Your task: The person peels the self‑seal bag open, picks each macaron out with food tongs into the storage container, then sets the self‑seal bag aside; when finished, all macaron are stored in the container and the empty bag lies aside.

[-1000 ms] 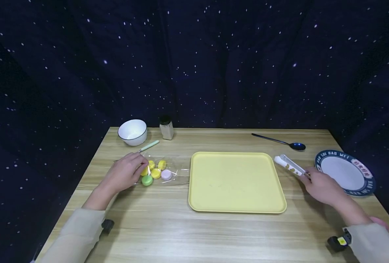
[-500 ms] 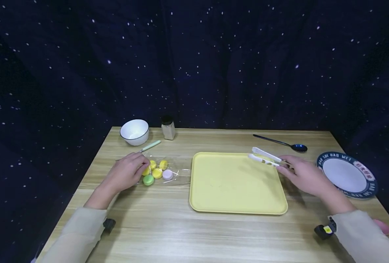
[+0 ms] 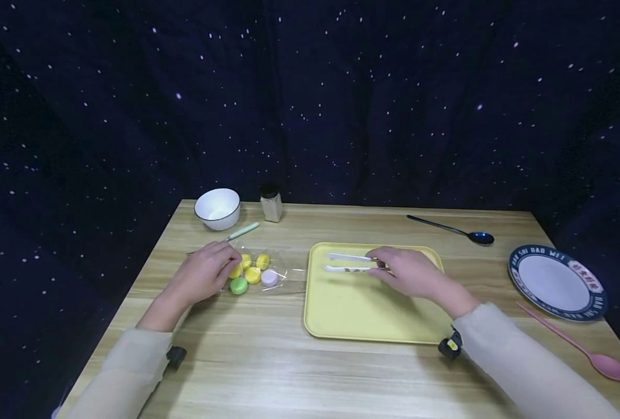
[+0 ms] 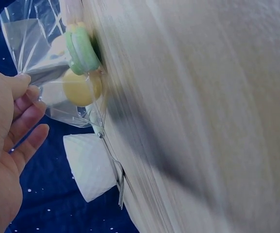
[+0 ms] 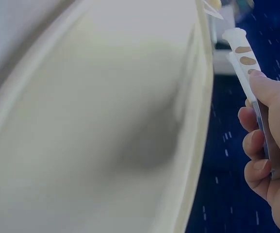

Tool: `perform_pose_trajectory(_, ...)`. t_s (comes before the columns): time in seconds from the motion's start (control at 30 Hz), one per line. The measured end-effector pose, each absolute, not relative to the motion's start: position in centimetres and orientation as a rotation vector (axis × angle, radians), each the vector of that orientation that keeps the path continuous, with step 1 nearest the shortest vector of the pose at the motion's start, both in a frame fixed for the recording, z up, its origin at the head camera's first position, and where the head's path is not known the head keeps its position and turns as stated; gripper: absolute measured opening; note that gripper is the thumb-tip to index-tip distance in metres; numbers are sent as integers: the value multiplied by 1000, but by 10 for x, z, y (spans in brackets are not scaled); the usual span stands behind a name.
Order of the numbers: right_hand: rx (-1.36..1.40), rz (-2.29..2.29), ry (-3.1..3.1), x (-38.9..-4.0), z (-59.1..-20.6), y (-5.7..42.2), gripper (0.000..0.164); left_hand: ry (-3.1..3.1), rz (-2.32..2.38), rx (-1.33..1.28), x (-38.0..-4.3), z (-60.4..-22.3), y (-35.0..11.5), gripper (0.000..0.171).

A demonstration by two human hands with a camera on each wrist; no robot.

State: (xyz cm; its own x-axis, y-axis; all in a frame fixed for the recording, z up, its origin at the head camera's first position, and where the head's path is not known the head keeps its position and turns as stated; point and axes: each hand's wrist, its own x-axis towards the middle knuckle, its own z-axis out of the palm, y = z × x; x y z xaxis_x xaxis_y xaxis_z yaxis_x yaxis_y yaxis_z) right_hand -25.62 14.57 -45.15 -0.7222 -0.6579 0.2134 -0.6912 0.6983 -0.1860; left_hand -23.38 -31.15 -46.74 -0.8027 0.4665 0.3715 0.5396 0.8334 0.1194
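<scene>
My left hand (image 3: 205,270) pinches the edge of a clear plastic bag (image 4: 38,46) at the left of the table. Inside the bag are several macarons: a green one (image 3: 238,286), a lilac one (image 3: 269,277) and some yellow ones (image 3: 252,275). With my right hand (image 3: 406,270) I grip a pair of tongs (image 5: 248,54), thumb on one arm and fingers curled round the other side. The white tong tips point left, spread slightly apart, over the upper part of the yellow tray (image 3: 372,320). Nothing sits between them.
Behind the bag lies a fork (image 3: 244,229) with a pale green handle, near a white bowl (image 3: 218,208) and a black-lidded jar (image 3: 271,208). At the right are a dark spoon (image 3: 480,238), a blue-rimmed plate (image 3: 551,282) and a pink spoon (image 3: 608,366).
My right hand has carried the tongs left, from beside the plate to above the tray, bringing the pink spoon into full view. The left hand stays at the bag.
</scene>
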Motion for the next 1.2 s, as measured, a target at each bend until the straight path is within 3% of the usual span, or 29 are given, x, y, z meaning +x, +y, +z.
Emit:
perform_pose_trajectory(0.53, 1405, 357, -2758, -275, -463, 67, 40, -2679, -339, -782, -236, -466, -311, 6)
perform_pose_trajectory(1.2, 1412, 401, -2815, -281, -471, 25, 39, -2675, -338, -775, -232, -464, -309, 6)
